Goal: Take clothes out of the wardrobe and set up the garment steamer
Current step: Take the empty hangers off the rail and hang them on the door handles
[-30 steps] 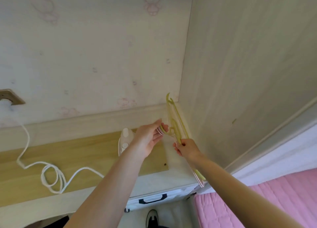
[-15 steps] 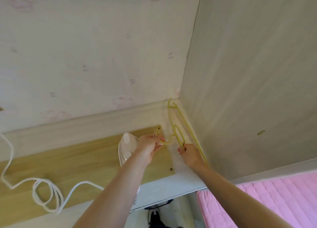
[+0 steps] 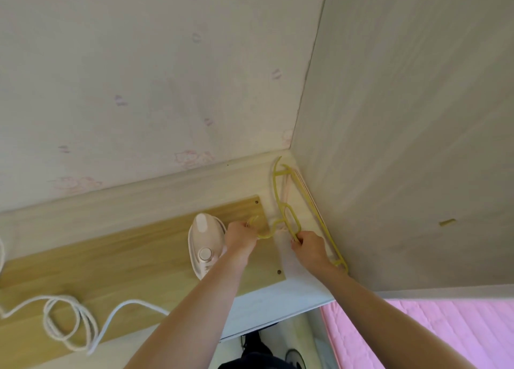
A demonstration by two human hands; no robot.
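While both hands [image 3: 241, 236] [image 3: 308, 247] grip yellow hangers [image 3: 289, 221] | steamer [image 3: 205, 243] stands beside.

No readable text, label, brand, number or sign anywhere. Wallpaper [image 3: 139, 90] carries only faint pink cartoon motifs, no lettering. Small dark marking on white steamer [image 3: 205, 246] body near its round button, too blurred to read.
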